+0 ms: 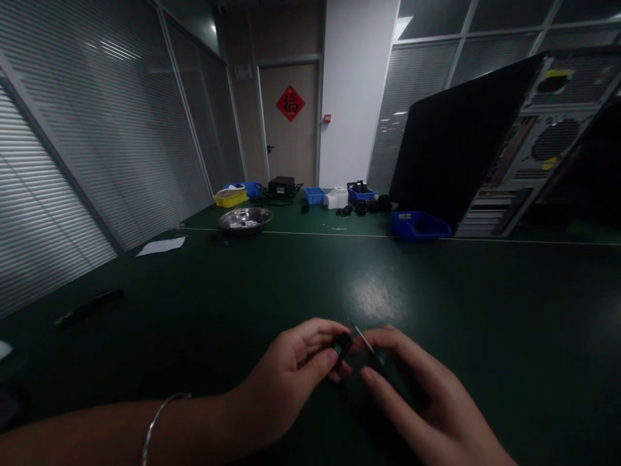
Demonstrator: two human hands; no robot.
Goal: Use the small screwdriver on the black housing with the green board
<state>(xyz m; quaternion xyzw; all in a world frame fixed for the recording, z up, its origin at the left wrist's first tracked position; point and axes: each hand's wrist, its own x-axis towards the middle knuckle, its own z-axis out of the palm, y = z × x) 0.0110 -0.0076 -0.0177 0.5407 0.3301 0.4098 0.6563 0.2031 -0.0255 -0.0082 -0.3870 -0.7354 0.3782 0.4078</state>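
Observation:
My left hand (295, 369) is closed around a small black part with a green patch (343, 343), pinched between thumb and fingers; its exact kind is too dark to make out. Close beside it on the right, my right hand (427, 395) grips a screwdriver (383, 366) by its dark green handle. The thin metal shaft points up and to the left, its tip just above the black part. Whether the tip touches the part I cannot tell. Most of the handle is hidden in my palm.
On the green table (194, 291) lie a dark pen-like object (90, 306) and a white paper (162, 246). Farther back stand a metal bowl (245, 221), a yellow bin (230, 198) and a blue bin (420, 226). A computer tower (451, 136) rises at the right.

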